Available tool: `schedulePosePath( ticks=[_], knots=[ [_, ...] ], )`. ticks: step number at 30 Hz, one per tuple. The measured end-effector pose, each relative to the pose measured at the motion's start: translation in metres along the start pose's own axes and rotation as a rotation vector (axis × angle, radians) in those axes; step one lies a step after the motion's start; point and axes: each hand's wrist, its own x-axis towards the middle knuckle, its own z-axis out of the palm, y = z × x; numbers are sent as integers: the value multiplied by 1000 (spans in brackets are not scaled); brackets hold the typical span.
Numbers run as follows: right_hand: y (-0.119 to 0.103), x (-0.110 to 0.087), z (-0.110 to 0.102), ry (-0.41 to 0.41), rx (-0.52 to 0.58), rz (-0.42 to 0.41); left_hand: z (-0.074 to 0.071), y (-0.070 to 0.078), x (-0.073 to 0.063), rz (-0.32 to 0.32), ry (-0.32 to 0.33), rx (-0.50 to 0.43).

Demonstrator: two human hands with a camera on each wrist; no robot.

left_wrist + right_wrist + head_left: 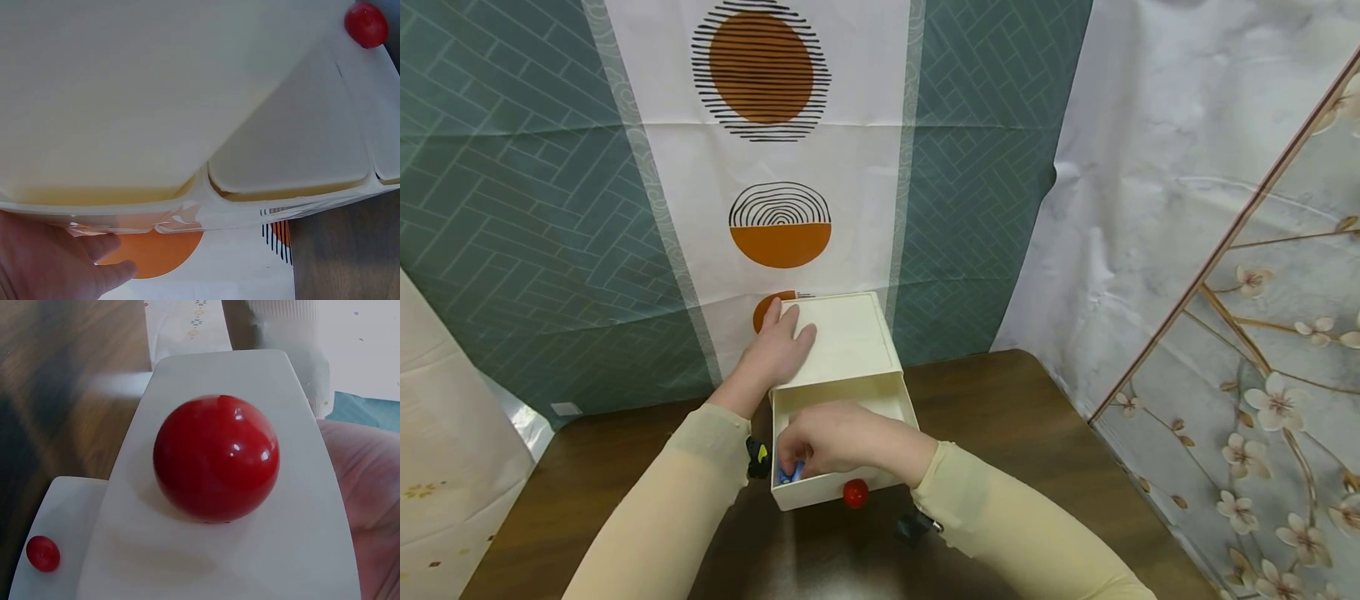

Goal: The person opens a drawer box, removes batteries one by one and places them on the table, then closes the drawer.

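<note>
A white drawer box (pixel 841 333) stands against the wall sheet, its upper drawer (pixel 889 408) pulled out. My left hand (pixel 778 346) rests with spread fingers on the left edge of the box top; in the left wrist view, that hand (pixel 50 262) lies along the box's side. My right hand (pixel 838 437) reaches down into the drawer at its front left corner. Its curled fingers and thumb pinch a small blue object (pixel 797 472), mostly hidden by the hand. A round red knob (pixel 216 459) sits on the open drawer's front, close to my right hand (pixel 369 487).
A lower drawer front (pixel 69 512) with its own red knob (pixel 43 554) shows below the open drawer. The box stands on a dark wooden table (pixel 1000 450) with rounded corners. Behind it hangs a green and white patterned sheet (pixel 985 208); a floral sheet (pixel 1247 333) hangs at the right.
</note>
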Motion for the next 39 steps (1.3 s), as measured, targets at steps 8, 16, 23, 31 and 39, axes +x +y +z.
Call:
schedulePosePath(
  ticks=[8, 16, 23, 31, 39],
  knots=[
    [1, 2, -2, -34, -9, -32, 1, -1, 0, -3, -1, 2],
    [7, -4, -2, -16, 8, 7, 0, 1, -2, 5, 0, 5],
    [14, -7, -4, 51, -13, 132, -1, 1, -3, 10, 3, 3],
    [9, -5, 0, 86, -96, 196, 0, 0, -2, 3, 2, 5],
    [6, -4, 0, 46, -75, 194, 1, -1, 0, 4, 0, 5]
  ],
)
